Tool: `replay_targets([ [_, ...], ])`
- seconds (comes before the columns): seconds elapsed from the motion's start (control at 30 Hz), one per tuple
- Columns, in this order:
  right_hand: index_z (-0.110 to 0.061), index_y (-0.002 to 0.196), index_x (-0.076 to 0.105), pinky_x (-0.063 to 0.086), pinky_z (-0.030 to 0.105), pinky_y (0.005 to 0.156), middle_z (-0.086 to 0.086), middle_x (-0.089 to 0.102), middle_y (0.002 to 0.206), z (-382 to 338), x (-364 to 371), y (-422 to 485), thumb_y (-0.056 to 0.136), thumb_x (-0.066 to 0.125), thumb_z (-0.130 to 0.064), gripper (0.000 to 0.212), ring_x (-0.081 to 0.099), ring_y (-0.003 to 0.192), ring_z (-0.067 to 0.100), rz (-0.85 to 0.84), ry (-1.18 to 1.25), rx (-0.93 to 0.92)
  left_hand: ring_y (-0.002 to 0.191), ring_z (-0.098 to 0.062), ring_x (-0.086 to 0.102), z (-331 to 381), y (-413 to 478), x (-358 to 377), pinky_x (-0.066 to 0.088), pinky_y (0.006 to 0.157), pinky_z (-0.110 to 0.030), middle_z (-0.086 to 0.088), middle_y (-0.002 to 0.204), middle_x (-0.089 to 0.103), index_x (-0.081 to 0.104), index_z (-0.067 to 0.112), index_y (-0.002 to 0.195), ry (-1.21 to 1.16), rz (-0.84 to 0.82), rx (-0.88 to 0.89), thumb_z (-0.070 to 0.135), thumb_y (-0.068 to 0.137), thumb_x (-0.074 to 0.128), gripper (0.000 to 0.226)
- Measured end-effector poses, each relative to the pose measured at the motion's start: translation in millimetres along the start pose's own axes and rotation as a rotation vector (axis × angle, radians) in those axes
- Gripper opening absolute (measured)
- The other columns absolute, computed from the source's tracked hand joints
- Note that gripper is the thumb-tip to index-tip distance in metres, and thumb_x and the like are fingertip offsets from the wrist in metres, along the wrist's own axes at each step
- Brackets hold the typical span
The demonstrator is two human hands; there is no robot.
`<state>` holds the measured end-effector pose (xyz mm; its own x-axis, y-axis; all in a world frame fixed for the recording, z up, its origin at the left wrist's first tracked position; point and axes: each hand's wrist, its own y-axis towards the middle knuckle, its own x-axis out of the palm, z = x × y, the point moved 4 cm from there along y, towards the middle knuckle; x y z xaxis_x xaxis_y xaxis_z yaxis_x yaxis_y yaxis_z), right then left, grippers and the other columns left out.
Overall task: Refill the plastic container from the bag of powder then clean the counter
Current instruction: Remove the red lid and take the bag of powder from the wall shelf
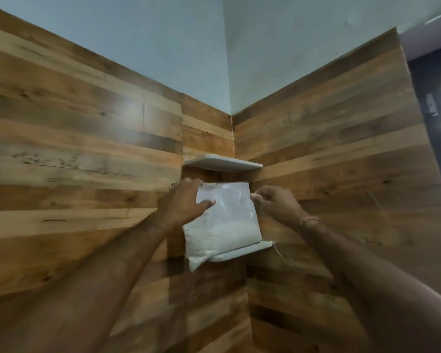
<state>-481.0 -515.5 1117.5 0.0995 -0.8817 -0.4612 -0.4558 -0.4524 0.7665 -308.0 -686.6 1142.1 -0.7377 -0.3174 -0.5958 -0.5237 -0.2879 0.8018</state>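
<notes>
Wood-panelled walls (74,149) meet at a corner — upper shelf (222,163); lower shelf (239,254).

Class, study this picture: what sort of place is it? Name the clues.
Probably a household storage corner, perhaps a kitchen: wood-panelled walls meet, holding two white corner shelves, and a bag of white powder is held at the lower shelf.
</notes>
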Motion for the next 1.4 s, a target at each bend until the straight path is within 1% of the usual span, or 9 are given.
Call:
replay_targets([
  [0.17, -0.017, 0.118, 0.073, 0.06, 0.032, 0.083, 0.002, 0.071, 0.108, -3.4, 25.2, 70.7, 0.098, 0.069, -0.029, 0.023, 0.069, 0.099, 0.017, -0.012, -0.037, -0.041, 0.136, -0.026, 0.049, -17.4, 62.7, 9.8, 0.039, 0.107, -0.047, -0.005, 0.149, 0.053, 0.052, 0.02, 0.146, 0.15, -0.011, 0.04, 0.058, 0.097, 0.06, 0.062],
  [0.27, -0.018, 0.133, 0.067, 0.063, 0.037, 0.088, 0.003, 0.065, 0.129, -6.0, 39.4, 90.9, 0.1, 0.067, -0.017, 0.034, 0.064, 0.114, 0.023, -0.096, -0.065, -0.068, 0.125, -0.024, 0.058, -17.7, 78.2, 14.1, 0.045, 0.093, -0.039, -0.004, 0.138, 0.062, 0.058, 0.021, 0.138, 0.184, 0.004, 0.037, 0.056, 0.094, 0.064, 0.057],
  [0.47, -0.023, 0.151, 0.052, 0.056, 0.026, 0.091, 0.005, 0.051, 0.154, 1.1, 95.7, 169.0, 0.103, 0.058, -0.004, 0.053, 0.058, 0.129, 0.031, -0.194, -0.27, -0.163, 0.096, -0.018, 0.066, -52.0, 130.5, 45.9, 0.044, 0.078, -0.033, 0.001, 0.106, 0.071, 0.072, 0.02, 0.107, 0.052, 0.053, 0.007, 0.048, 0.086, 0.078, 0.035],
  [0.57, -0.026, 0.152, 0.051, 0.062, 0.044, 0.092, 0.007, 0.051, 0.15, 12.9, 108.9, 187.3, 0.101, 0.058, -0.003, 0.056, 0.06, 0.122, 0.036, -0.226, -0.392, -0.147, 0.092, -0.016, 0.067, -58.1, 137.5, 54.6, 0.046, 0.078, -0.033, 0.003, 0.097, 0.073, 0.077, 0.022, 0.092, -0.024, 0.079, 0.03, 0.045, 0.084, 0.081, 0.024],
  [0.7, -0.014, 0.144, 0.058, 0.043, 0.037, 0.111, 0.014, 0.054, 0.145, 27.1, 102.1, 206.3, 0.095, 0.065, -0.004, 0.05, 0.052, 0.133, 0.035, -0.169, -0.522, -0.081, 0.089, -0.014, 0.067, -62.4, 138.2, 59.8, 0.042, 0.074, -0.031, 0.005, 0.093, 0.074, 0.078, 0.025, 0.087, -0.081, 0.12, 0.051, 0.046, 0.084, 0.081, 0.022],
  [0.9, -0.01, 0.135, 0.065, 0.057, 0.027, 0.065, 0.017, 0.065, 0.125, 46.2, 78.8, 190.7, 0.097, 0.069, -0.009, 0.038, 0.068, 0.092, 0.031, -0.183, -0.538, -0.02, 0.088, -0.013, 0.066, -62.7, 124.3, 55.7, 0.041, 0.075, -0.03, 0.006, 0.092, 0.075, 0.078, 0.026, 0.087, -0.12, 0.177, 0.086, 0.047, 0.085, 0.079, 0.022],
  [1.03, -0.01, 0.121, 0.072, 0.062, 0.033, 0.075, 0.012, 0.067, 0.112, 34.2, 45.9, 169.2, 0.099, 0.068, -0.026, 0.028, 0.066, 0.088, 0.026, -0.086, -0.592, -0.013, 0.09, -0.013, 0.066, -46.4, 115.9, 39.0, 0.04, 0.077, -0.029, 0.006, 0.093, 0.075, 0.08, 0.026, 0.089, -0.134, 0.249, 0.129, 0.049, 0.084, 0.079, 0.024],
  [1.2, -0.02, 0.085, 0.075, 0.058, 0.028, 0.061, 0.01, 0.076, 0.083, 7.8, -10.3, 129.0, 0.092, 0.075, -0.031, 0.013, 0.072, 0.066, 0.026, 0.022, -0.649, -0.039, 0.091, -0.016, 0.068, -21.5, 99.3, 9.9, 0.041, 0.076, -0.03, 0.008, 0.092, 0.076, 0.08, 0.025, 0.084, -0.162, 0.26, 0.13, 0.052, 0.083, 0.079, 0.026],
  [1.4, -0.019, 0.056, 0.056, 0.056, 0.027, 0.06, 0.006, 0.07, 0.06, -8.7, -98.7, 43.2, 0.083, 0.085, -0.037, 0.043, 0.071, 0.056, 0.022, 0.055, -0.645, 0.041, 0.082, -0.015, 0.066, 40.1, 36.4, -21.9, 0.044, 0.071, -0.03, 0.009, 0.081, 0.073, 0.078, 0.027, 0.082, -0.281, 0.217, 0.142, 0.049, 0.083, 0.079, 0.022],
])
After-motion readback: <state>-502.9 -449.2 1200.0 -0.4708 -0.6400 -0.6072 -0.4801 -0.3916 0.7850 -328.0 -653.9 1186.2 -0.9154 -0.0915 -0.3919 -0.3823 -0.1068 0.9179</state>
